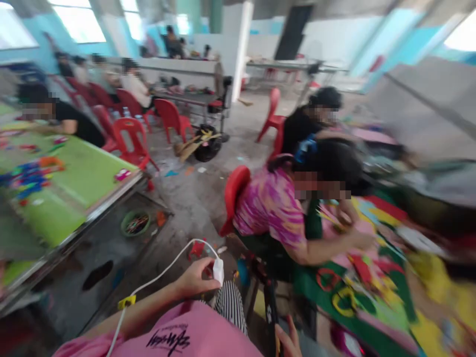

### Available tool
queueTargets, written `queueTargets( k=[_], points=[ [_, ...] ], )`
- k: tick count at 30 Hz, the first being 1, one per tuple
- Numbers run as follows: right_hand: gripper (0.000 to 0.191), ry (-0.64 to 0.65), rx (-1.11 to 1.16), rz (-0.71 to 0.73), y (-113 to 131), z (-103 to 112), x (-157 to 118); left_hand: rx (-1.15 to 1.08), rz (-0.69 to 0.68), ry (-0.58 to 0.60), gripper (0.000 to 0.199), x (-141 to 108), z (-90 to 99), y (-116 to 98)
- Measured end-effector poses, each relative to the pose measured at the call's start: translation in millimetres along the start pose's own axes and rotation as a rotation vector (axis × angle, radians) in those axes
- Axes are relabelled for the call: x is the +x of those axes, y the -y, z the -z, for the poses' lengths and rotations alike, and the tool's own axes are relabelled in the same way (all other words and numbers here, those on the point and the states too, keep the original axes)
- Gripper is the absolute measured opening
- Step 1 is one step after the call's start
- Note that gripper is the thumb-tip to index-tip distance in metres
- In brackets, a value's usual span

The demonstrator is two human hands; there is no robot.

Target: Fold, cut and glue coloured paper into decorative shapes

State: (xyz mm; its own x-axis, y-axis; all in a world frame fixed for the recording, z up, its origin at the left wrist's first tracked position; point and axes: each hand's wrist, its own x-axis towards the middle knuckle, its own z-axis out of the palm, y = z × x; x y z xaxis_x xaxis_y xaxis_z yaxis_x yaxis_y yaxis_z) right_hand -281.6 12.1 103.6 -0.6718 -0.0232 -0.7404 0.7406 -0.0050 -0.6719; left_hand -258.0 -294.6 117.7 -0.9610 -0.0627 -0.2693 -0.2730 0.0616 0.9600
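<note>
Between the thumb and fingers of my left hand (199,278) is a small white device (218,271), held above my striped trousers. A white cable (162,271) loops from its top back along my forearm, where a yellow clip (127,302) sits on it. My right hand (288,339) is at the bottom edge, partly cut off, with fingers beside a dark, long object (270,315). Whether those fingers grip it is not clear.
A person in a pink patterned shirt (266,203) leans over a table of colourful pieces (310,280) at right. Left stands a green-topped table (92,191), with a green basket (135,223) on the floor nearby. Red chairs (132,139) and other seated people are further back.
</note>
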Motion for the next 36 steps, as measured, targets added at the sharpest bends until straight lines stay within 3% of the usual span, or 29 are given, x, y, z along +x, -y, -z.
queueTargets(
  k=[3,6,10,13,17,21,24,28,32,36],
  points=[
    [0.134,0.159,-0.092,0.008,58.2,-80.4,35.6,-0.095,-0.038,-0.168,0.049,2.8,33.8,-0.9],
    [0.135,0.265,-0.188,0.057,101.5,-142.4,72.7,-0.18,-0.082,-0.344,0.048,16.3,68.3,3.8],
    [0.133,0.379,-0.284,0.095,145.5,-220.8,135.4,-0.243,-0.081,-0.562,0.05,54.4,124.8,11.5],
    [0.137,0.545,-0.332,0.109,181.9,-295.6,179.7,-0.247,-0.053,-0.71,0.051,83.5,176.4,9.6],
    [0.134,0.781,-0.548,0.069,236.8,-420.3,219.7,-0.277,0.042,-0.999,0.053,99.4,250.3,3.6],
    [0.124,0.985,-0.758,0.116,273.4,-570.2,250.0,-0.339,0.129,-1.379,0.056,101.5,342.4,18.0],
    [0.12,1.113,-0.872,0.164,282.4,-687.3,265.0,-0.4,0.156,-1.623,0.061,105.4,427.6,46.8],
    [0.113,1.239,-0.991,0.17,281.4,-825.0,262.3,-0.452,0.197,-1.809,0.069,115.2,525.7,88.6],
    [0.097,1.372,-1.23,0.315,267.4,-938.8,249.7,-0.468,0.322,-1.951,0.068,125.6,580.7,108.0],
    [0.092,1.599,-1.416,0.421,224.1,-1045.0,249.8,-0.459,0.491,-2.092,0.064,131.3,622.0,118.1]
  ],
)
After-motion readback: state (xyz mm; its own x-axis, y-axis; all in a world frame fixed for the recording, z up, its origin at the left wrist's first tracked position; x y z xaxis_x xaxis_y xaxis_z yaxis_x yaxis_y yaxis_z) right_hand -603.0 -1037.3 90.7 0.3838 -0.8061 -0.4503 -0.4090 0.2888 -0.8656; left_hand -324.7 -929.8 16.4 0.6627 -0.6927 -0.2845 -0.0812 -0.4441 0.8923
